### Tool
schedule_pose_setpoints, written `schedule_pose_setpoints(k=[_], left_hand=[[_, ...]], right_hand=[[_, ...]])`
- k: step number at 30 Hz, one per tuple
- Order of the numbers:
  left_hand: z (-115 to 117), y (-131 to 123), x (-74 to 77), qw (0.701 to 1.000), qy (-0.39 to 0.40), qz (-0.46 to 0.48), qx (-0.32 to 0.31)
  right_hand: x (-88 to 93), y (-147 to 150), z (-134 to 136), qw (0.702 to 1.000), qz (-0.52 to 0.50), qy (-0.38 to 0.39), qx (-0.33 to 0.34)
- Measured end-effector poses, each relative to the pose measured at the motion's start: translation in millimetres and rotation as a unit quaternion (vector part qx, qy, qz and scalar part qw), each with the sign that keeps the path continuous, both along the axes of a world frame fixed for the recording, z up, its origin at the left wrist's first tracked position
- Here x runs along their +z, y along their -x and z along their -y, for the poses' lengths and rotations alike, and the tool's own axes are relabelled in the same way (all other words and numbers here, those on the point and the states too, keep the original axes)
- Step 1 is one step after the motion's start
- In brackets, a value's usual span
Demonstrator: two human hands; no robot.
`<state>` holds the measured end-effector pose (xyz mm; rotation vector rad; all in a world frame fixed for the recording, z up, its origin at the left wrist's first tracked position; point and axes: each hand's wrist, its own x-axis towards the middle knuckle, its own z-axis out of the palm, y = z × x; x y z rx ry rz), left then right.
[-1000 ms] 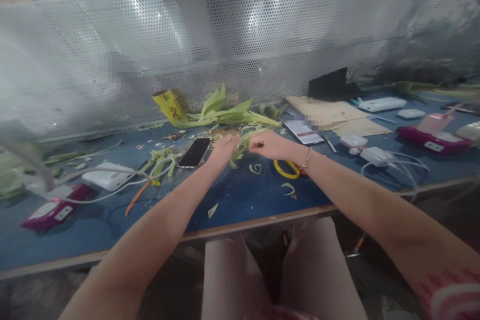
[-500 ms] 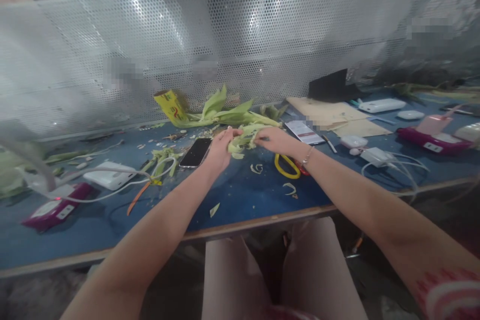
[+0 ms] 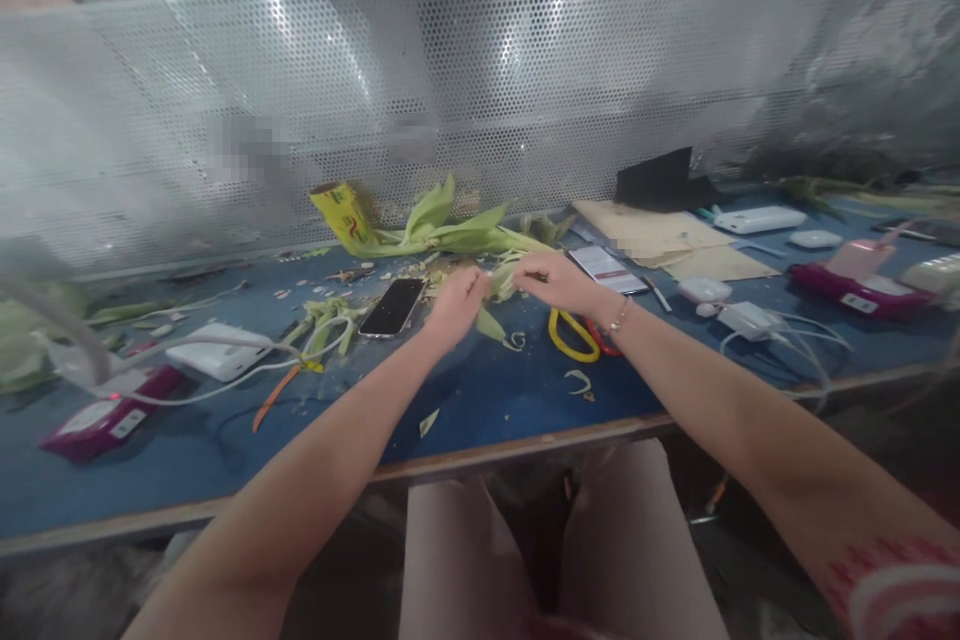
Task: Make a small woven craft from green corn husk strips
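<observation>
My left hand (image 3: 457, 302) is closed, fingertips pinched on a strip of pale green corn husk (image 3: 502, 280). Just across from it, my right hand (image 3: 553, 282) is also closed, with its thumb and fingers at the other end of the strip. The fingers partly hide the strip. Below the left fingertips a green husk piece (image 3: 490, 325) hangs or lies over the table. Behind both hands is a heap of green husk leaves (image 3: 450, 225). A phone (image 3: 392, 307) lies beside my left hand, and yellow-handled scissors (image 3: 574, 336) lie below my right wrist.
A yellow tube (image 3: 341, 212) leans by the perforated metal screen (image 3: 487, 70). To the right are a second phone (image 3: 606, 270), brown paper (image 3: 660, 232) and white chargers (image 3: 750, 316) with cables. Purple power strips (image 3: 112, 415) and scraps lie on the blue table (image 3: 480, 400).
My left hand has closed its fingers and shifted slightly right and down. The curled husk between the hands has changed shape, and a green piece now shows below the left fingers.
</observation>
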<state>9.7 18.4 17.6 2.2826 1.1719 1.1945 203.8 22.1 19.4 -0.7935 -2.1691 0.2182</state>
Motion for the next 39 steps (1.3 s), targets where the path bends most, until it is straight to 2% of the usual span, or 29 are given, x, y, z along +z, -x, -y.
schedule_pose_setpoints(k=[5, 9, 17, 25, 29, 33, 39], left_hand=[[1, -6, -4.9, 0.999, 0.015, -0.037, 0.019], [-2, -6, -6.7, 0.999, 0.031, -0.004, 0.032], [-7, -4, -13.4, 0.984, 0.11, 0.119, -0.075], [-4, -4, -13.6, 0.99, 0.096, 0.082, -0.063], [-7, -4, -16.7, 0.99, 0.094, 0.085, -0.055], [-10, -4, -19.4, 0.986, 0.111, 0.119, -0.048], [-13, -4, -19.8, 0.986, 0.096, 0.131, -0.032]], right_hand=[[1.9, 6, 8, 0.999, 0.022, -0.033, 0.034], [0.2, 8, 6, 1.0, 0.021, -0.014, 0.007], [1.8, 10, 7, 1.0, 0.012, -0.005, -0.023], [-2.7, 11, 7, 0.997, -0.012, 0.051, -0.054], [-2.3, 10, 5, 0.998, -0.039, -0.023, -0.049], [-3.7, 7, 0, 0.994, -0.001, -0.107, -0.025], [-11.1, 7, -6, 0.994, 0.032, -0.099, -0.019]])
